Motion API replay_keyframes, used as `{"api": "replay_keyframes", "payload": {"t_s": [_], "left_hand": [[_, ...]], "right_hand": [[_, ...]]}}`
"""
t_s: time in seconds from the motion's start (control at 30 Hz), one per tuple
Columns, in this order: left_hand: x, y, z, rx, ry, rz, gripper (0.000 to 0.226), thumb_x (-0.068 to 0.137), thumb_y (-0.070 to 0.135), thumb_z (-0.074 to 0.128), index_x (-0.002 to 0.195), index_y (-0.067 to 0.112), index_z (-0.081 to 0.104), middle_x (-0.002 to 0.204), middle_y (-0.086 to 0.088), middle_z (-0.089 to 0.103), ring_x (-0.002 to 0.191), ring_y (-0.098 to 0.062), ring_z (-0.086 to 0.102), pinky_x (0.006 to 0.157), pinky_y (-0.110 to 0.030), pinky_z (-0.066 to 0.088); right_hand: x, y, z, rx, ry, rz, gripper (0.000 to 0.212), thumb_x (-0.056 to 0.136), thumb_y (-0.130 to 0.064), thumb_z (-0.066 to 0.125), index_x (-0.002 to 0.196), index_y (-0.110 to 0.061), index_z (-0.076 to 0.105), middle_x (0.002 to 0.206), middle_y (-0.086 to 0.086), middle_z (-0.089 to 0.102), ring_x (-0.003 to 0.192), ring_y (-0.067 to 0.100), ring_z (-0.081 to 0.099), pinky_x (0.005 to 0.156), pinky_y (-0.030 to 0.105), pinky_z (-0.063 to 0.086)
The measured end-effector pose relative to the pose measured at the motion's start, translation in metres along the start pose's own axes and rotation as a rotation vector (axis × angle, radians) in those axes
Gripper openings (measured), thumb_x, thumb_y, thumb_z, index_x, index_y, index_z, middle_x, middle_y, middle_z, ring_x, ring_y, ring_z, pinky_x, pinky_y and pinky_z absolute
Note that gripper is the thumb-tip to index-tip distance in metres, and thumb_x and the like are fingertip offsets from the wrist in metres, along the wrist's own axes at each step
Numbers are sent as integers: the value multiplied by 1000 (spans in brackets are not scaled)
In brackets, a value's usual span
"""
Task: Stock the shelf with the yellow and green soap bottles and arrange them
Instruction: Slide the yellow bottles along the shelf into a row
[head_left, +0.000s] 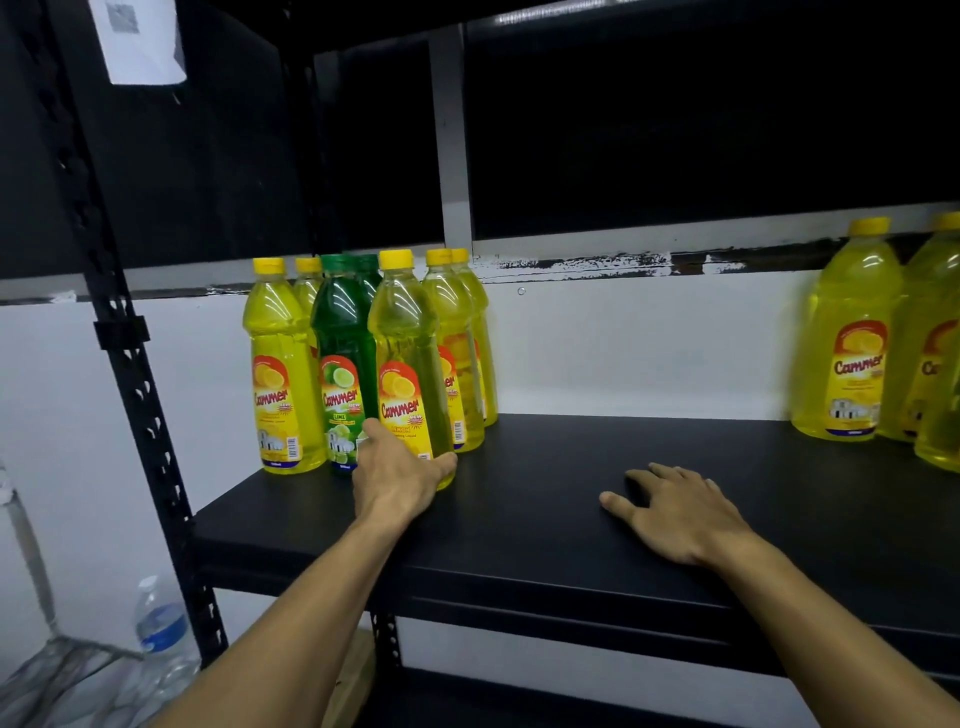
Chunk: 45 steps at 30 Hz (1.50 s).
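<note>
A cluster of soap bottles stands at the left of the black shelf (545, 483). My left hand (400, 475) grips the base of the front yellow bottle (408, 364), which stands upright. Beside it is a green bottle (343, 353) with a second green one behind, and more yellow bottles (278, 364) stand left and right (457, 343). My right hand (675, 506) rests flat on the shelf board, fingers spread, holding nothing. Further yellow bottles (852, 332) stand at the far right of the shelf.
A black perforated upright (130, 364) frames the shelf's left side. A clear water bottle (161, 634) stands low at the left, below shelf level. The upper shelf overhangs in shadow. A white wall backs the shelf.
</note>
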<state>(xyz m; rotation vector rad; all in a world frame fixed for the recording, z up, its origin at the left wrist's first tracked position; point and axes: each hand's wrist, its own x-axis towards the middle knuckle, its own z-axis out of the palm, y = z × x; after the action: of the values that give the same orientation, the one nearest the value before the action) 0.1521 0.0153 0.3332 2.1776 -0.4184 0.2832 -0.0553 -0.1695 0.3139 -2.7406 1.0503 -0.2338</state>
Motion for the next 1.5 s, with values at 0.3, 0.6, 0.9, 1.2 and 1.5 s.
{"api": "replay_keyframes", "payload": {"t_s": [0.3, 0.6, 0.9, 1.2, 1.5], "left_hand": [[-3, 9, 5, 151, 65, -11, 84, 70, 56, 79, 127, 9, 40, 125, -14, 48, 117, -32, 50, 85, -43, 46], [5, 11, 13, 169, 79, 4, 89, 67, 58, 81, 127, 5, 41, 127, -14, 50, 117, -32, 52, 87, -42, 49], [7, 10, 16, 189, 93, 8, 92, 65, 59, 81, 128, 5, 40, 128, -14, 50, 118, -31, 52, 87, -42, 49], [6, 10, 16, 210, 92, 18, 92, 66, 62, 79, 128, 6, 40, 127, -14, 50, 117, -31, 52, 85, -42, 49], [2, 9, 14, 103, 78, 3, 101, 65, 59, 81, 133, 5, 31, 130, -16, 48, 118, -33, 51, 82, -43, 48]], "right_hand": [[1, 1, 1, 1, 6, -2, 72, 91, -71, 26, 149, -29, 31, 159, -1, 22, 147, 23, 15, 119, 43, 12], [2, 2, 2, 1, 13, -2, 72, 90, -71, 27, 148, -29, 32, 159, -1, 22, 147, 23, 16, 119, 42, 13], [3, 2, 2, -1, 14, -1, 72, 90, -72, 27, 148, -29, 32, 159, -1, 23, 147, 23, 17, 119, 42, 14], [3, 2, 2, 12, 23, -2, 72, 90, -71, 28, 148, -28, 33, 158, -1, 24, 146, 22, 18, 119, 42, 14], [4, 3, 1, 51, 54, 0, 71, 88, -73, 33, 144, -29, 40, 153, -4, 34, 142, 22, 26, 116, 42, 21]]}}
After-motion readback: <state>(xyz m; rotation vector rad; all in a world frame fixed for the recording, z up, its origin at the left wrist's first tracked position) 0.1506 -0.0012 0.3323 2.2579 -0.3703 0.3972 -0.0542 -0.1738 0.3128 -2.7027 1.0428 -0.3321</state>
